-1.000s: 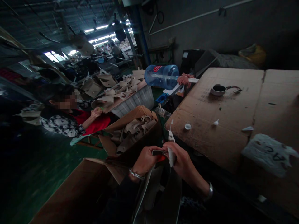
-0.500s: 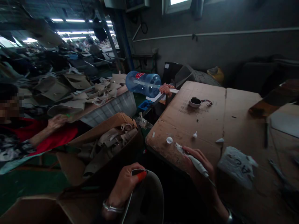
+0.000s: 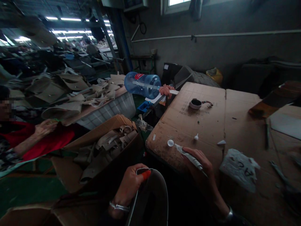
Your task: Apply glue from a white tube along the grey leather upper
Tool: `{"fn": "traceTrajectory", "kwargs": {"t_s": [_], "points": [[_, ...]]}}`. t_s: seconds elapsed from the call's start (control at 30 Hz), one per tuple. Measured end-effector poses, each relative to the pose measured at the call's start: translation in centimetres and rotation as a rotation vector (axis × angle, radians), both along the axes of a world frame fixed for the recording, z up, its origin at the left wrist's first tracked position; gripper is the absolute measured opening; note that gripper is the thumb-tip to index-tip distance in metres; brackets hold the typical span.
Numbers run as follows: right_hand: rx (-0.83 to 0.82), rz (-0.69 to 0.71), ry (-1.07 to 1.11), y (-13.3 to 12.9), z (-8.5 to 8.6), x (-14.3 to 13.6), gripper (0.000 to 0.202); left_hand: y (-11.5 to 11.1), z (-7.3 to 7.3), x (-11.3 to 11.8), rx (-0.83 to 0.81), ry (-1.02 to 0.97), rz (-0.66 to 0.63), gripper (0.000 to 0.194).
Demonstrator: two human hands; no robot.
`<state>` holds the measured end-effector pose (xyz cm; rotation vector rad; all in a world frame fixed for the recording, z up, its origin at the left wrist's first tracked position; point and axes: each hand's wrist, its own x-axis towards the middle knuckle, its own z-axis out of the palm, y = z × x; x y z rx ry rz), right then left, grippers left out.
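Left hand (image 3: 130, 185) gripped dark curved piece (image 3: 150, 201) at its rim; right hand (image 3: 199, 166) closed around white tube (image 3: 189, 156) over cardboard-covered table (image 3: 211, 122)

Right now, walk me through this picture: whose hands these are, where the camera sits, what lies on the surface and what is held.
There is no machine here. The camera is worn on a person's head and looks forward and down, so the two hands at the bottom are that person's own.

The left hand grips the rim of a dark curved piece, thumb near an orange spot. The right hand rests on the cardboard-covered table and holds a white tube.

Also on the cardboard lie a small white cap, a little white nozzle, a round dark tin and a crumpled marked paper.

To the left stands an open box of beige cut pieces, with a blue water jug lying behind it. The red sleeve at far left belongs to another person.
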<state>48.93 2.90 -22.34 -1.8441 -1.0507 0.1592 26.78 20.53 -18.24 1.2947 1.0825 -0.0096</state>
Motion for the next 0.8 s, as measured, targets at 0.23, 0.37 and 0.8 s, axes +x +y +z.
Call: {"fn": "traceTrajectory", "kwargs": {"t_s": [0.23,0.37,0.8], "points": [[-0.064,0.099,0.033,-0.1,-0.3,0.7,0.023,-0.1,-0.3,0.0,-0.015,-0.010,-0.026,0.037],[-0.037,0.076,0.027,-0.1,-0.1,1.0,0.023,0.1,-0.5,0.4,0.009,0.003,-0.066,0.039],[0.046,-0.216,0.502,0.1,2.6,-1.0,0.029,-0.9,-0.3,1.1,0.059,-0.024,-0.174,0.030]]}}
